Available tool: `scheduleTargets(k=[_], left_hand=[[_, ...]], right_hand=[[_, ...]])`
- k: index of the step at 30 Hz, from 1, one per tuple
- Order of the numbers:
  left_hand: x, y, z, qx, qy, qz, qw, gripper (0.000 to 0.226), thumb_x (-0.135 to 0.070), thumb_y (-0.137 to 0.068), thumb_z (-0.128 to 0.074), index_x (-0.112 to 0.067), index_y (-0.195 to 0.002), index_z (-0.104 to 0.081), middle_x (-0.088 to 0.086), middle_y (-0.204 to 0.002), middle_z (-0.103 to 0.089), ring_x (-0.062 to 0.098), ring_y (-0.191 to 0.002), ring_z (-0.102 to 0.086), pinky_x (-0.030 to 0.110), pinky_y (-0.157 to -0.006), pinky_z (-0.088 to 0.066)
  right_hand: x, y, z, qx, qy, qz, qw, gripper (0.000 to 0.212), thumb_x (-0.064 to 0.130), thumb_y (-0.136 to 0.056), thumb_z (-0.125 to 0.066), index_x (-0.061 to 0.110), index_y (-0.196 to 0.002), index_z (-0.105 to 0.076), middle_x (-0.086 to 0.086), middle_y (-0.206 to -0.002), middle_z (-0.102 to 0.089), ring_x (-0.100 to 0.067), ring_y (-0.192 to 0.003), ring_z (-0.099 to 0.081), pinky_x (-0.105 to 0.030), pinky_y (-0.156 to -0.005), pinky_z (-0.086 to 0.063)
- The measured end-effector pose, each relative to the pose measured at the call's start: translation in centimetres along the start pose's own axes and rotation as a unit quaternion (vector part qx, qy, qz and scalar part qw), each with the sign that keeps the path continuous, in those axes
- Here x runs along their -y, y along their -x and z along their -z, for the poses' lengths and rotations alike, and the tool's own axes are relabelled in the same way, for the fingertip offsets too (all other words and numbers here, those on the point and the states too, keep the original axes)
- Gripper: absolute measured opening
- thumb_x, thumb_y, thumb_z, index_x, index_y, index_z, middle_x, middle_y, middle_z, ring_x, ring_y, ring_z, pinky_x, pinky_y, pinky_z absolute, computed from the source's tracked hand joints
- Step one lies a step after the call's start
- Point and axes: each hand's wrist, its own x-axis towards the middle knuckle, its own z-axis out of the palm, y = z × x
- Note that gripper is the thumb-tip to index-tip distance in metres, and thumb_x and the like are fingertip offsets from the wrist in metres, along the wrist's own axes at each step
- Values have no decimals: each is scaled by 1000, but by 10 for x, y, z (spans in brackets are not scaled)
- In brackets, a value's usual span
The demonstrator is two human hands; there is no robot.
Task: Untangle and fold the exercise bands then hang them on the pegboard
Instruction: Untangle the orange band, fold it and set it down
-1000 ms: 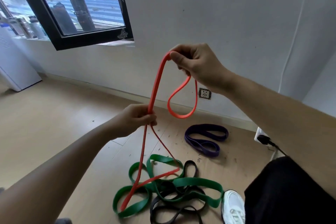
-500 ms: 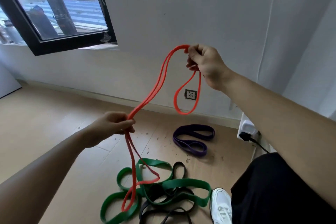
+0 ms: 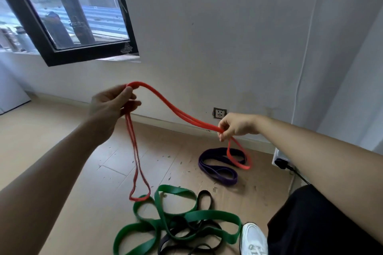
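Note:
A thin red exercise band (image 3: 176, 111) hangs doubled between my two hands, clear of the floor. My left hand (image 3: 113, 104) holds one bend of it up at chest height, and a long loop dangles from there to just above the floor pile. My right hand (image 3: 237, 125) pinches the doubled strands lower on the right, with a short loop hanging below it. On the floor lie a wide green band (image 3: 186, 221) tangled with a black band (image 3: 205, 201). A purple band (image 3: 217, 164) lies coiled apart near the wall. No pegboard is in view.
A wall socket (image 3: 220, 113) sits low on the white wall. A white power strip with a black plug (image 3: 280, 161) lies at the right. My white shoe (image 3: 253, 238) stands beside the pile. A black-framed window (image 3: 68, 12) is at upper left. Small debris dots the wooden floor.
My left hand rose with the red band while my right hand dropped low to the right. The band's lower loop has lifted off the green and black pile.

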Motion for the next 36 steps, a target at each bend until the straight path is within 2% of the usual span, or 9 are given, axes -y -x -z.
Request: scheduleTargets(k=[3, 8, 14, 17, 20, 23, 28, 32, 36], left_hand=[[-10, 1, -20, 9, -15, -33, 999, 21, -17, -101, -54, -13, -113, -70, 7, -96, -64, 22, -88, -70, 32, -85, -59], [-20, 4, -44, 22, -47, -71, 996, 19, -18, -100, -55, -19, -112, -70, 4, -91, -65, 16, -80, -67, 27, -80, -59], [-24, 3, -48, 21, -71, -98, 992, 19, -19, -101, -54, -20, -113, -69, 3, -87, -64, 16, -75, -65, 25, -76, -58], [-27, 4, -50, 32, -70, -104, 992, 19, -19, -102, -54, -22, -112, -70, 2, -85, -64, 16, -73, -64, 26, -75, -59], [-29, 7, -52, 52, -90, -117, 988, 18, -20, -101, -55, -24, -111, -70, 0, -84, -64, 15, -72, -62, 27, -75, -58], [-31, 8, -53, 73, -122, -123, 982, 18, -19, -101, -55, -23, -112, -69, 1, -84, -64, 15, -71, -60, 27, -72, -57], [-31, 10, -51, 121, -211, -124, 962, 17, -16, -100, -57, -20, -110, -71, 2, -84, -68, 11, -69, -61, 22, -68, -56], [-29, 11, -43, 92, -226, -139, 960, 23, -15, -95, -65, -9, -117, -70, 4, -89, -73, 13, -75, -70, 23, -71, -58], [-21, 14, -34, 98, -247, -127, 956, 24, -16, -90, -71, -8, -112, -70, 4, -90, -75, 16, -80, -75, 25, -75, -61]], right_hand=[[15, -4, -14, 38, -19, 9, 999, 8, 6, -90, -72, 12, -92, -75, -2, -94, -74, -17, -97, -71, -42, -106, -50], [56, -4, -28, 47, -115, 79, 989, 12, 11, -91, -72, 13, -102, -74, -4, -107, -74, -19, -107, -68, -42, -110, -45], [95, 2, -31, 25, -191, 128, 973, 20, 23, -96, -67, 13, -113, -70, 2, -107, -73, -12, -105, -66, -32, -98, -43], [97, -1, -35, 27, -162, 125, 979, 28, 22, -95, -68, 13, -122, -67, 0, -114, -71, -11, -107, -66, -24, -91, -46], [93, -9, -41, 26, -132, 116, 984, 22, 20, -94, -70, 13, -115, -71, -2, -111, -72, -15, -107, -68, -30, -97, -51], [95, -6, -35, 17, -157, 128, 979, 22, 22, -92, -73, 15, -112, -71, -3, -108, -72, -17, -107, -67, -33, -96, -49], [123, 13, -7, -30, -285, 226, 931, 33, 18, -93, -69, 5, -122, -64, -11, -109, -72, -27, -109, -69, -43, -104, -49], [137, 25, 1, -98, -249, 273, 924, 26, 14, -94, -67, -2, -115, -67, -12, -95, -73, -26, -90, -74, -37, -88, -61], [140, 26, 0, -139, -243, 295, 914, 25, 11, -97, -63, -7, -113, -67, -15, -91, -71, -23, -82, -72, -32, -79, -61]])
